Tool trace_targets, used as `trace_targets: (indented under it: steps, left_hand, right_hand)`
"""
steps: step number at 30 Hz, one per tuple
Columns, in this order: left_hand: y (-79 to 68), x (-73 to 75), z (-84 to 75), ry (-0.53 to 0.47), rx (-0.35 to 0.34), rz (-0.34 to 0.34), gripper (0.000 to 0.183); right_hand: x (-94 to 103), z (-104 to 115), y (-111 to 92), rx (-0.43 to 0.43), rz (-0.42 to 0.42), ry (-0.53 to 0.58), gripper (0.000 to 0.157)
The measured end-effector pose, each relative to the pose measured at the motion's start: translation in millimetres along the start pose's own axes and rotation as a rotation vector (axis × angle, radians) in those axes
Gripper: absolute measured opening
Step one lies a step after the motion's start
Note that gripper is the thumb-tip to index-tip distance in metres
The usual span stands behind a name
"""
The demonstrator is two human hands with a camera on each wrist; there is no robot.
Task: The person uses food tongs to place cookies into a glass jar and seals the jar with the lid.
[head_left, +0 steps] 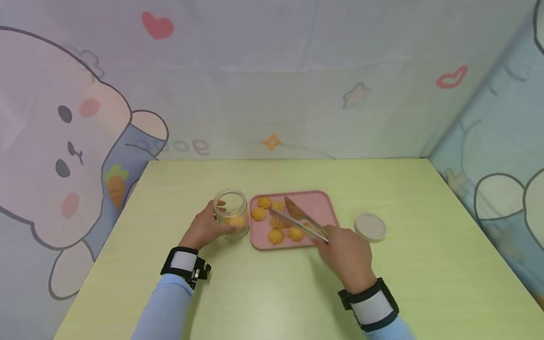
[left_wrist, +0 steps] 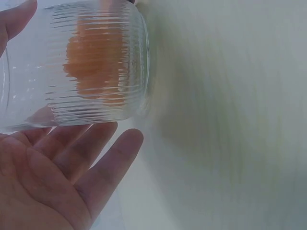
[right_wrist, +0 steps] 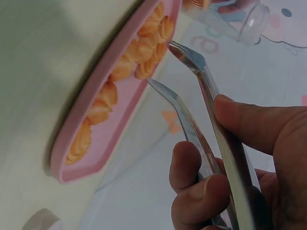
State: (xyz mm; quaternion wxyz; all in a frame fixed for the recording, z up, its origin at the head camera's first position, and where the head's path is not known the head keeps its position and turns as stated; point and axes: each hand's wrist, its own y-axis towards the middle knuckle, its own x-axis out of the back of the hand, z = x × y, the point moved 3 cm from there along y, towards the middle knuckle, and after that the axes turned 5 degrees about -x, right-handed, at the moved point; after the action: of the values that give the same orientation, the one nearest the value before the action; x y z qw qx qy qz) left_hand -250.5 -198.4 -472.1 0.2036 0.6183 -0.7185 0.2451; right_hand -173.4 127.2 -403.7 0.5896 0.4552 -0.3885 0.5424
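My left hand (head_left: 207,227) grips a clear glass jar (head_left: 230,208) around its side, with the thumb in front. The jar stands upright on the table just left of a pink tray (head_left: 316,205). Orange-yellow cookies (left_wrist: 98,62) show through the ribbed glass near its bottom. In my right hand (head_left: 346,255) is a pair of metal tongs (right_wrist: 224,136), held between thumb and fingers. Their tips are apart and hang over several piped, swirl-shaped cookies (head_left: 264,202) on the tray. Nothing shows between the tips in the right wrist view.
A round whitish lid (head_left: 370,226) lies right of the tray, close to my right hand. The light yellow-green table (head_left: 263,293) ends at the back against a cartoon-printed cloth (head_left: 255,94). More printed cloth hangs along the right side.
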Motion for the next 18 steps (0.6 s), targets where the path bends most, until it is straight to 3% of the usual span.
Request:
trace_targets:
  steps: [6, 18]
  left_hand:
    - [-0.1, -0.3, 0.2, -0.009, -0.013, 0.0, 0.083]
    - [-1.3, -0.1, 0.5, -0.019, -0.01, -0.008, 0.082]
  right_hand:
    - [-19.2, -3.2, 1.4, -0.02, 0.032, -0.037, 0.028]
    - [-14.9, 0.4, 2.4, -0.03, 0.041, -0.044, 0.03]
